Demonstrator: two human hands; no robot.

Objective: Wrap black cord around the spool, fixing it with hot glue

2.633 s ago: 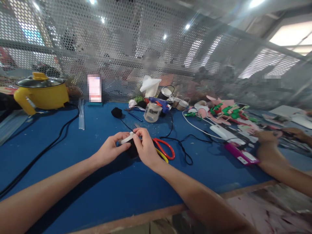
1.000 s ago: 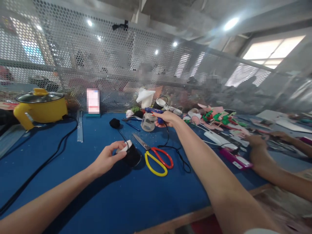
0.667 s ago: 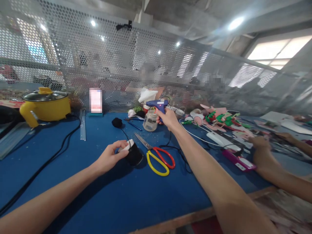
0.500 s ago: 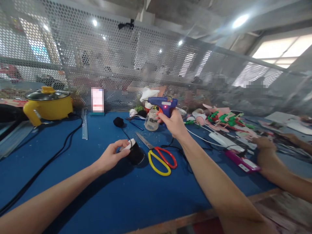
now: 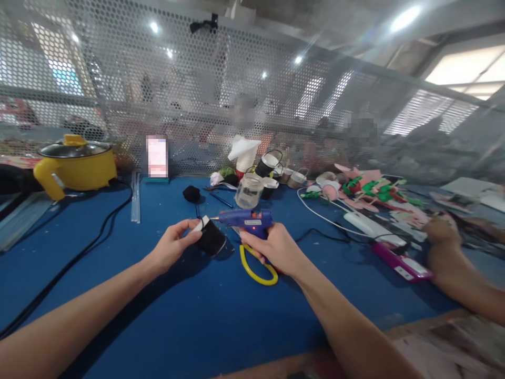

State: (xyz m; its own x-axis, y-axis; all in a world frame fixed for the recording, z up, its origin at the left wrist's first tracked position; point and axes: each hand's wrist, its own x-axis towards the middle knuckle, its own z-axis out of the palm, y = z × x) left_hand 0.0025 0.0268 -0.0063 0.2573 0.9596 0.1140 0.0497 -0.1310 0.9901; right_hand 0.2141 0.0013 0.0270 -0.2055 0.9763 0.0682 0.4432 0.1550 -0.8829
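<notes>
My left hand [image 5: 173,245] pinches the white rim of a small cup wrapped in black yarn [image 5: 212,238], held tilted over the table. A strand runs from it to a ball of black yarn [image 5: 191,193] lying behind. My right hand [image 5: 276,247] grips a blue hot glue gun [image 5: 245,218] with a small red light; its nozzle points left and is close to the cup's rim. Whether the tip touches cannot be made out. Beneath the glue gun lie scissors [image 5: 258,276], the yellow handle loop showing and the rest mostly hidden.
Behind stand a glass jar [image 5: 249,192] and several small wrapped cups [image 5: 268,164]. A yellow pot [image 5: 77,166] and a lit phone [image 5: 157,158] are at the left. On the right are pink and green craft pieces [image 5: 363,189], a purple box [image 5: 401,262] and another person's hand [image 5: 444,231].
My right hand has brought the glue gun down and left, from beside the jar to the cup's rim, now covering part of the scissors. The cup has shifted slightly up and left.
</notes>
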